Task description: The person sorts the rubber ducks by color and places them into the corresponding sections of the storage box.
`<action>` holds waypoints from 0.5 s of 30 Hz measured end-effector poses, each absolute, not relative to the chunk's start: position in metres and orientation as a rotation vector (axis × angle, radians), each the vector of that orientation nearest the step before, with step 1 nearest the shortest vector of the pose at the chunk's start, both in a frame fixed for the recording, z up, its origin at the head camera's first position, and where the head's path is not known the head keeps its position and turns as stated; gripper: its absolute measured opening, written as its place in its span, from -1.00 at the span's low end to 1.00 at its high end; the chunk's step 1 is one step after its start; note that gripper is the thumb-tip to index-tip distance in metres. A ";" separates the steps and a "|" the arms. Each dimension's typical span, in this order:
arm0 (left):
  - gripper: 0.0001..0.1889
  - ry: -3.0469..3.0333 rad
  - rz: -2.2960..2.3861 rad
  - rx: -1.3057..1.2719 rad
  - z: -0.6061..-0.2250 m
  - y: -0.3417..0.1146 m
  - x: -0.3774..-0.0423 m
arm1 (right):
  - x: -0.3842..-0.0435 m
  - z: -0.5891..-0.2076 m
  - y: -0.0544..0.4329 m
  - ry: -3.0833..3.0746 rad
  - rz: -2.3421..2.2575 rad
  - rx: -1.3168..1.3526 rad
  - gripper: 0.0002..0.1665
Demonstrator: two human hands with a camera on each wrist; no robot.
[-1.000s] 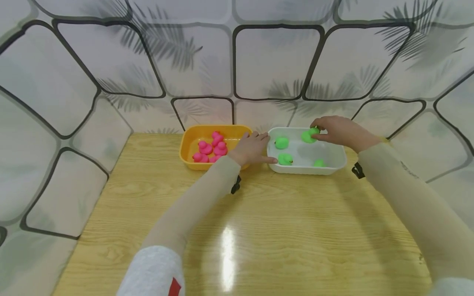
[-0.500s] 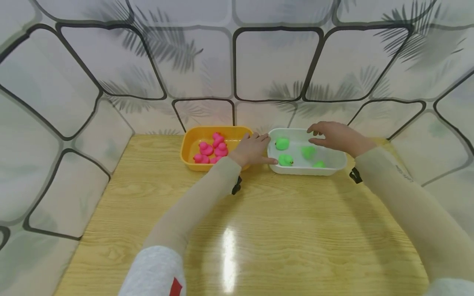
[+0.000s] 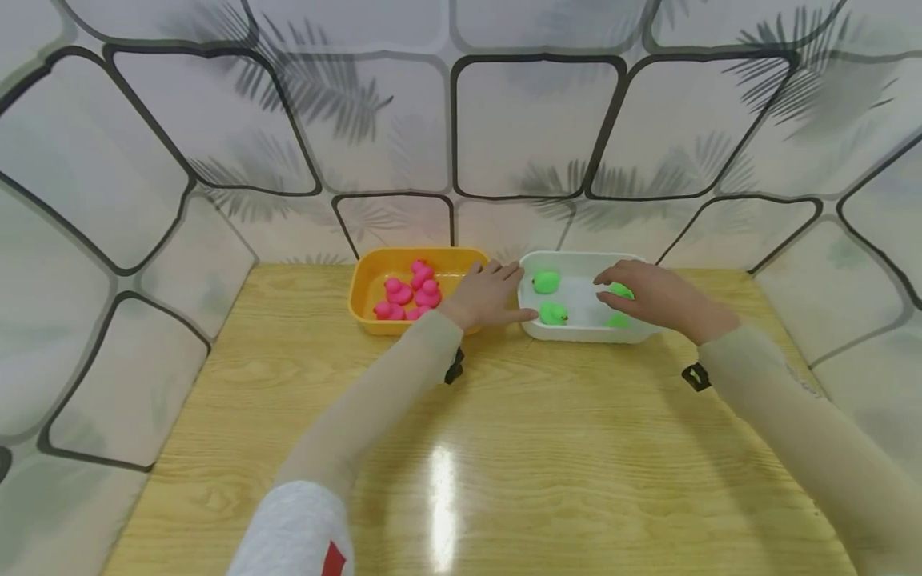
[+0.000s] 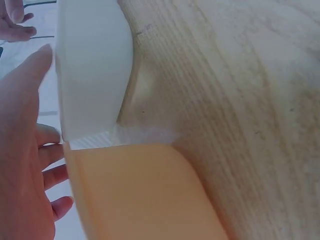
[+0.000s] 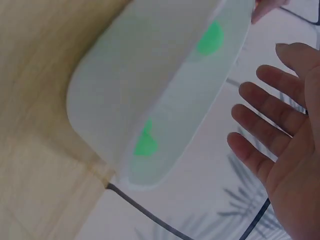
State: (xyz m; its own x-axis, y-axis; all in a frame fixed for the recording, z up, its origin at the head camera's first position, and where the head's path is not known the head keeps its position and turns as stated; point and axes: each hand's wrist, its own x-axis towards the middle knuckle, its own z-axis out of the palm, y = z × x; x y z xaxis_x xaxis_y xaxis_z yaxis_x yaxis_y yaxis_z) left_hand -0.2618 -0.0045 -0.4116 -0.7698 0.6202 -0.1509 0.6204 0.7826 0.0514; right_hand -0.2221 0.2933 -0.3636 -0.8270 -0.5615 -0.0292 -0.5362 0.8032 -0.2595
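Note:
Palm towards its wrist camera, my right hand (image 3: pixel 651 298) hovers over the right end of a white tub (image 3: pixel 576 334), fingers extended with nothing in them. Several green rubber ducks sit in this tub: one duck (image 3: pixel 546 282) at the back left, another duck (image 3: pixel 553 313) in front of it, and others partly hidden beneath the right hand. My left hand (image 3: pixel 484 298) spans the neighbouring rims of the white tub and an orange tub (image 3: pixel 358 298), its fingers spread and thumb reaching over the white rim. Pink rubber ducks (image 3: pixel 398 290) cluster inside the orange tub.
Both tubs stand side by side at the back of a wood-grain table (image 3: pixel 547 448). Behind and beside it rises a pale wall covering (image 3: pixel 536 124) with dark stone outlines and leaf prints.
My right hand has let go of a green duck, which now lies in the white tub, further right than half a second ago. That hand has lowered slightly; the left stays put.

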 end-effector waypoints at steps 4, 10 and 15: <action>-0.03 2.822 0.097 0.986 -0.414 -0.009 -0.259 | -0.207 -0.373 0.292 2.959 -0.407 -0.956 -0.67; -0.11 2.859 0.223 0.983 -0.409 -0.019 -0.248 | -0.188 -0.390 0.296 3.119 -0.494 -1.065 -0.70; -0.17 2.912 0.278 0.983 -0.407 -0.031 -0.231 | -0.173 -0.400 0.299 3.202 -0.569 -1.032 -0.63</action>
State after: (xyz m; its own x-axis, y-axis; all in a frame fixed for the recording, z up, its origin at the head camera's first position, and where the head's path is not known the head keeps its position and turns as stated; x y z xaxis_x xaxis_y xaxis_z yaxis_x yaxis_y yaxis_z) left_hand -0.2315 -0.0307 -0.4072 -0.7956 0.6059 0.0047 0.5958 0.7809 0.1877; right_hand -0.1726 0.2994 -0.3997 -0.7841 -0.5126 0.3498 -0.6018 0.7659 -0.2266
